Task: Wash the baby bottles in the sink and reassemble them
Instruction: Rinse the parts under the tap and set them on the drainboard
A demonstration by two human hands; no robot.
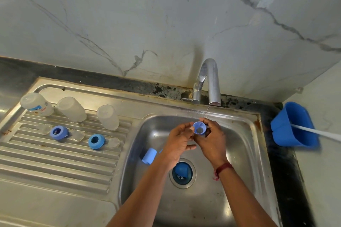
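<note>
Over the steel sink point(245, 145) both hands hold a small blue bottle cap point(199, 128), its open side facing me, under a thin stream from the tap point(210, 81). My right hand point(212, 140) grips the cap from the right. My left hand point(180, 141) touches its left rim with its fingertips. Two more blue caps lie in the basin: one point(149, 155) on its side at the left, one point(181, 170) over the drain. Three clear bottles point(71, 109) stand upside down on the drainboard, with two blue collar rings point(59, 132) and three clear teats point(78, 135) in front of them.
A blue plastic holder point(293, 125) with a white handle sticking out of it sits on the dark counter at the right. The ribbed drainboard point(55, 162) stretches to the left of the basin. A marble wall rises behind the tap.
</note>
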